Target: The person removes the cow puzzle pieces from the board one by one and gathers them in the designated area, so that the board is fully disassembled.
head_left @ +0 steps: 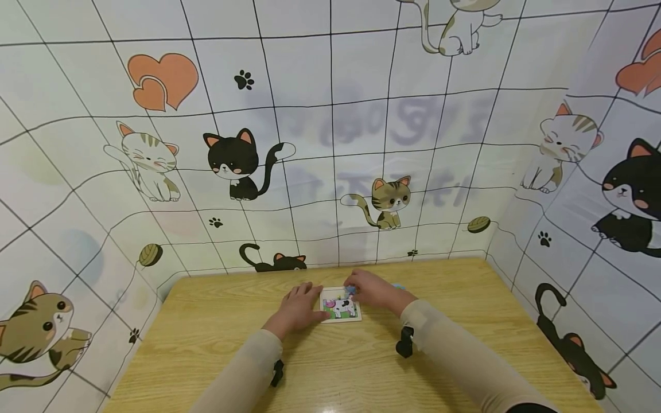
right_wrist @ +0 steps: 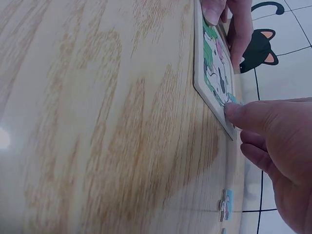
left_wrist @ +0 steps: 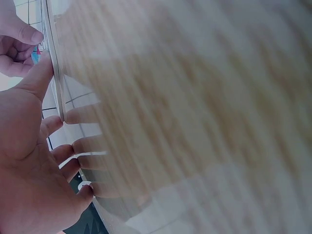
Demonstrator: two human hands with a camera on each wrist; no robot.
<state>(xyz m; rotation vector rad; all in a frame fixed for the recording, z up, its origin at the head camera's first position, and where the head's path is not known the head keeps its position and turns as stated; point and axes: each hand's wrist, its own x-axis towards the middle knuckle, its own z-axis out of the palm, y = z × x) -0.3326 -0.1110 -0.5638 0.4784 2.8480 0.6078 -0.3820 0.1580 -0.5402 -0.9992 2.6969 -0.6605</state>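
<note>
A small jigsaw board [head_left: 341,316] with a pale frame and a black-and-white cow picture lies on the table. At its upper right corner my right hand [head_left: 374,288] pinches a blue puzzle piece [head_left: 351,290] between thumb and fingers. The right wrist view has the thumb tip over the board's edge, the blue of the piece [right_wrist: 232,98] beside it. My left hand [head_left: 298,310] rests along the board's left side, thumb on the lower left corner and fingers extended on the table. In the left wrist view the left thumb [left_wrist: 43,73] lies against the frame.
Loose puzzle pieces [right_wrist: 226,204] lie on the table right of the board; in the head view a blue one [head_left: 399,286] shows behind my right wrist. The wooden table [head_left: 217,321] meets a cat-print wall covering [head_left: 310,137] at the back and sides.
</note>
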